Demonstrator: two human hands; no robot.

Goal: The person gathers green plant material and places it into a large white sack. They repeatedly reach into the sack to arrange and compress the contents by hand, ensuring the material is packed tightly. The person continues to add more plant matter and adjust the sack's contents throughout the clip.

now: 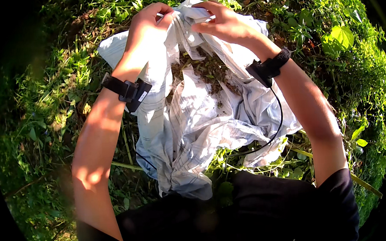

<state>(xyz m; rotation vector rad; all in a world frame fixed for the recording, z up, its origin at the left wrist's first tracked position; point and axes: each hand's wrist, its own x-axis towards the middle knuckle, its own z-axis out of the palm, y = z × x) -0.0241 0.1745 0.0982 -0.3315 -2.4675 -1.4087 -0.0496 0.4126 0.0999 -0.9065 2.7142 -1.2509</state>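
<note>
A pale, thinly striped cloth [194, 142] lies crumpled on the ground in front of me. Dry brown plant bits [210, 72] are heaped in its middle, toward the far side. At the cloth's far edge my left hand [150, 22] grips a gathered fold, thumb and fingers closed. My right hand [224, 22] pinches the same bunched far part from the right, its thumb and forefinger curled around the fabric. Between the two hands the cloth is drawn up into a bunch. Folds hide parts of the plant bits.
Green grass and weeds [46, 130] surround the cloth. Broad leaves [339, 41] grow at the right. A thin stalk [367, 184] lies at the lower right. Black straps with small devices [130, 93] sit on both wrists, and a black cable [280, 119] runs across the cloth.
</note>
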